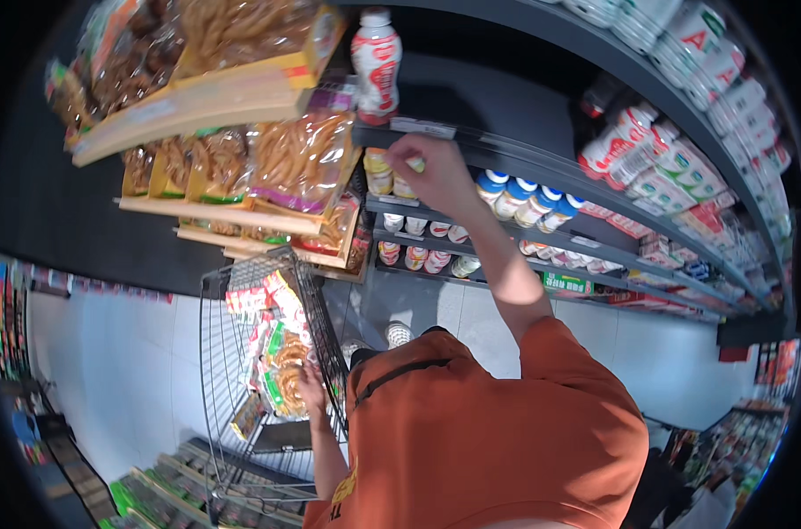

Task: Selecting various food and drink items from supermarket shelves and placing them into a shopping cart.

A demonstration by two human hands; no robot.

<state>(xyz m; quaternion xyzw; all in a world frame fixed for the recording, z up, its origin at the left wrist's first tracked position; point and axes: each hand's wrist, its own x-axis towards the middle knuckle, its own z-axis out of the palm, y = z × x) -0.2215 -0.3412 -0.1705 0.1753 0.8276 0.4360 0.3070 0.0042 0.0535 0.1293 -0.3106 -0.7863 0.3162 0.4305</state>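
My right hand (433, 173) is raised in front of the dairy shelf, its fingers loosely curled with a gap by the thumb and nothing seen in them. Just above it, a shelf-edge price tag (423, 127) runs below a white and red drink bottle (376, 69) that stands upright. Yellowish bottles (378, 172) show behind the fingers on the tier below. Down in the wire shopping cart (205, 370), my left hand (313, 389) touches the edge of a clear pack of twisted snacks (288, 390); whether it grips the pack is unclear.
Stepped wooden display ledges (222, 215) with bagged twisted snacks (301, 162) jut out at the left. Blue-capped bottles (526, 198) stand right of my forearm. Red and white packs (249, 299) lie in the cart. A green-edged slatted rack (156, 492) is at the bottom left.
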